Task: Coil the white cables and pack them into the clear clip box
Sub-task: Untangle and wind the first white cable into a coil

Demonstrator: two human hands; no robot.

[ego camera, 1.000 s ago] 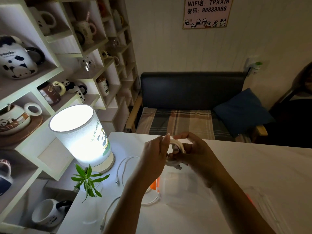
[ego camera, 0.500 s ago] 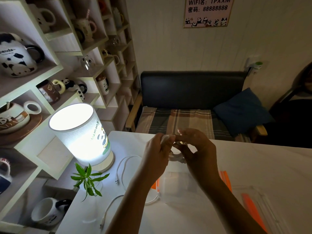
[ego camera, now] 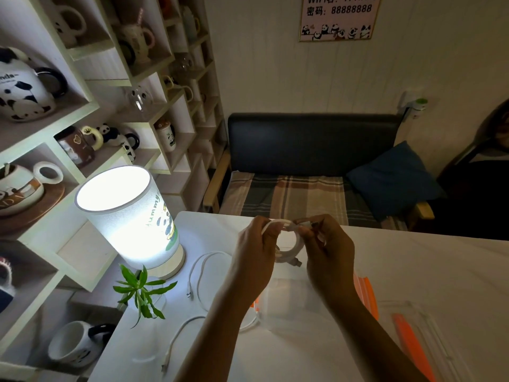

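Head view: left hand grips the near-round coil of thin white cable held above the white worktop, while the right hand now pinches the plug end at the coil's top, where half a second ago it was cupped over the loop. Likely the tail is being tucked, so this coil looks nearly ready. Clear plastic clip box with orange latches sits just below the hands; two loose white cables lie uncoiled to its left.

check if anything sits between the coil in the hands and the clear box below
Nothing visible does. The coil hangs between the left hand and right hand, above the open box, whose lid lies off to the right.
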